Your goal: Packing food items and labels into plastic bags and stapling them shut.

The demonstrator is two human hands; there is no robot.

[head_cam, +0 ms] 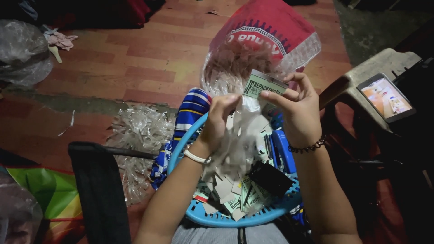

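Up front, right hand (pixel 296 108) pinches a paper label (pixel 264 84) level atop the clear bag (pixel 239 131) left hand (pixel 219 119) grips.

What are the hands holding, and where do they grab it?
The right hand pinches a small green paper label by its right edge. The left hand grips a clear plastic packet near its top.

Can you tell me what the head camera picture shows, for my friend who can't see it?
Two hands hold a small clear bag: the right hand pinches a pale green card at its top, the left hand grips it below. Underneath, a blue basket on the lap holds more cards and a blue stapler. A phone glows on a stool at right.
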